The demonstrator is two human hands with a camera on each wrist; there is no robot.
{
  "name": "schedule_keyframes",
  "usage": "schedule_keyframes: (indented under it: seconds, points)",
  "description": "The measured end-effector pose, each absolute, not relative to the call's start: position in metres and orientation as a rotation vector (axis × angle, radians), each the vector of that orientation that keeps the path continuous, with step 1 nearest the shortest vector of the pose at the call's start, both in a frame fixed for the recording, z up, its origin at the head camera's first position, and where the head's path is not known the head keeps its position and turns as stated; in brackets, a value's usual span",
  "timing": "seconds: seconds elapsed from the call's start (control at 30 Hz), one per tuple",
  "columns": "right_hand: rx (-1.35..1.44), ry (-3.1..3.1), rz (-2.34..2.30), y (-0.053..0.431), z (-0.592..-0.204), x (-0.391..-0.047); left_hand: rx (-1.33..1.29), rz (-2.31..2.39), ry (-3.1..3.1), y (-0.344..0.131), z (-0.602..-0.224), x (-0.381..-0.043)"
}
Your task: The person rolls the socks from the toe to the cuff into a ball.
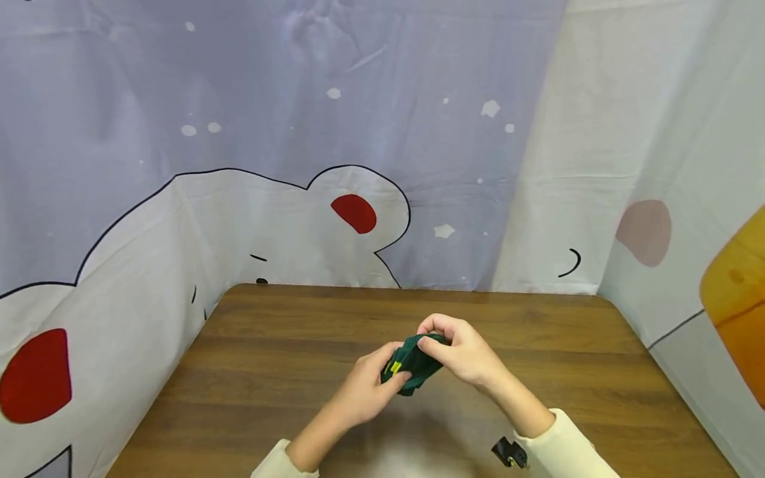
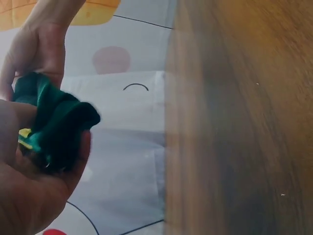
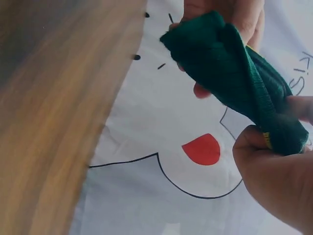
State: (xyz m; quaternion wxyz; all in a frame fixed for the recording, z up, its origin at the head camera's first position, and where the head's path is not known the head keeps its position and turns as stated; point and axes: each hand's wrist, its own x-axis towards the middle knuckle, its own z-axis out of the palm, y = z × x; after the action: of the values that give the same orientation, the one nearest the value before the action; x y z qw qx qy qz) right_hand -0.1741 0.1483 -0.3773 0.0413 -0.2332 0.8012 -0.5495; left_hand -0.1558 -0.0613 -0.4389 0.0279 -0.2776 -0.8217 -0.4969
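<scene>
A dark green, ribbed knit sock (image 1: 421,366) with yellow marks is bunched between both hands above the table. My left hand (image 1: 366,390) pinches its left end, thumb on the near side and fingers behind. At the other end, my right hand (image 1: 469,352) grips the upper right edge between thumb and fingers. The left wrist view shows the sock (image 2: 63,117) folded over on itself in the left palm. Seen from the right wrist, a loose end of the sock (image 3: 205,51) sticks out past the left hand (image 3: 249,17). Its inside is hidden.
Beneath the hands lies a brown wood-grain table (image 1: 287,325) with rounded far corners. A printed curtain (image 1: 269,219) hangs behind it and along the sides. A small black device (image 1: 510,453) shows beside the right sleeve (image 1: 562,448).
</scene>
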Motion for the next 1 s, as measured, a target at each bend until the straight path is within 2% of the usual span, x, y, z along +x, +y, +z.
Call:
schedule_keyframes:
  seconds: [0.23,0.43,0.57,0.8,1.0]
  points:
    - [-0.73,2.546,-1.572,0.15,-0.371,-0.174,-0.961,-1.383,-2.493,-0.055,-0.433,-0.152]
    - [-0.528,1.872,-1.931,0.151,-0.376,-0.179,-1.026,-1.317,-2.25,-0.054,-0.433,-0.147]
    - [-0.394,1.571,-2.01,0.153,-0.382,-0.179,-1.007,-1.359,-2.24,-0.053,-0.433,-0.144]
    - [-0.21,1.584,-2.075,0.144,-0.392,-0.178,-1.057,-1.135,-2.324,-0.054,-0.435,-0.143]
    - [-0.2,1.576,-2.133,0.141,-0.399,-0.177,-1.103,-1.106,-2.251,-0.053,-0.441,-0.145]
